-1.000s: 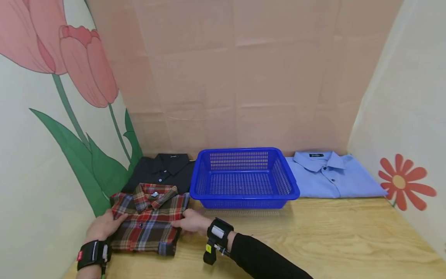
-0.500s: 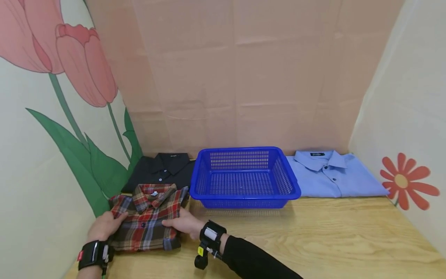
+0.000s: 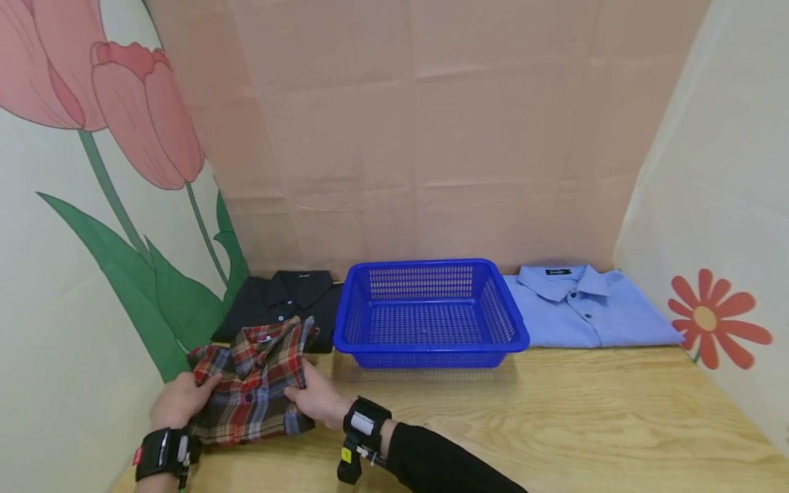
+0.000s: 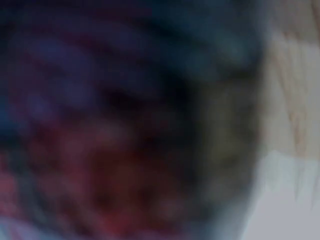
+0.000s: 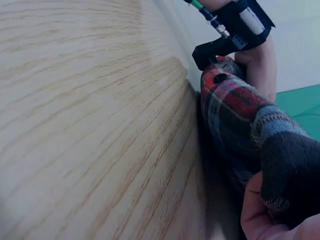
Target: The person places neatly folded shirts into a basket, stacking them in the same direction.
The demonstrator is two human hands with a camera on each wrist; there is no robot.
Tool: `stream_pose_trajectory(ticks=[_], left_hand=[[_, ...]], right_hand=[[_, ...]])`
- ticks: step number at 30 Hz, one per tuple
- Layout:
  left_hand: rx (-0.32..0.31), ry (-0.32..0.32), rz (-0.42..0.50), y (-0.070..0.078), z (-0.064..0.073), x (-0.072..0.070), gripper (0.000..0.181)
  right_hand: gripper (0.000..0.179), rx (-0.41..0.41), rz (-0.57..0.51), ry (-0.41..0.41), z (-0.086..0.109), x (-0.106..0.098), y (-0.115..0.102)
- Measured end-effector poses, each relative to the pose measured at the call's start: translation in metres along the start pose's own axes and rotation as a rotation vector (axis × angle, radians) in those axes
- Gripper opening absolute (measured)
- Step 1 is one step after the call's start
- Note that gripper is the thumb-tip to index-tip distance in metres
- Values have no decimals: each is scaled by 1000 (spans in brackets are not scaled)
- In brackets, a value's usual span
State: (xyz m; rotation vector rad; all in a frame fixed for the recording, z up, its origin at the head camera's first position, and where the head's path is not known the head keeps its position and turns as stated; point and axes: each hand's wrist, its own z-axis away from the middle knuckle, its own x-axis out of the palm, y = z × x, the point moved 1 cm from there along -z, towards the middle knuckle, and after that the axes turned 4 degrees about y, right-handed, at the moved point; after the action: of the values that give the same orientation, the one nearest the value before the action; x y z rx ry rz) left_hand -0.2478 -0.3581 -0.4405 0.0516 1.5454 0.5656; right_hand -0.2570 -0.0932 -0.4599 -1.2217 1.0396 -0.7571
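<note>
Gripping a folded red-brown plaid cloth shirt (image 3: 249,385), both hands (image 3: 176,402) (image 3: 318,396) sit lower left. A blue rectangular plastic basket (image 3: 431,348) stands mid-frame.

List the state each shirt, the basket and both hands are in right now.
Plaid shirt: folded, right side raised.
Black shirt: folded, lying flat, partly hidden.
Light blue shirt: folded, lying flat.
Blue basket: upright, empty.
Left hand: gripping the plaid shirt.
Right hand: gripping the plaid shirt.

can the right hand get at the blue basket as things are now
Probably yes: nothing shows between the right hand and the blue basket, though that hand is holding the plaid shirt.
</note>
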Motion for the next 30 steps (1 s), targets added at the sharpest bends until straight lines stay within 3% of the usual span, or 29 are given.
stream_pose_trajectory(ticks=[7,15,21,30], left_hand=[[14,90,56,8,2,-6,51],[65,300,118,26,3,-9,55],[116,453,146,40,5,-12,55],[126,568,203,65,6,-15,54]], right_hand=[[45,-81,32,35,3,-3,-6],[54,-225,254,107,10,-19,-25],[57,-271,197,149,13,-30,-37],[54,-268,115,221,12,-49,-50]])
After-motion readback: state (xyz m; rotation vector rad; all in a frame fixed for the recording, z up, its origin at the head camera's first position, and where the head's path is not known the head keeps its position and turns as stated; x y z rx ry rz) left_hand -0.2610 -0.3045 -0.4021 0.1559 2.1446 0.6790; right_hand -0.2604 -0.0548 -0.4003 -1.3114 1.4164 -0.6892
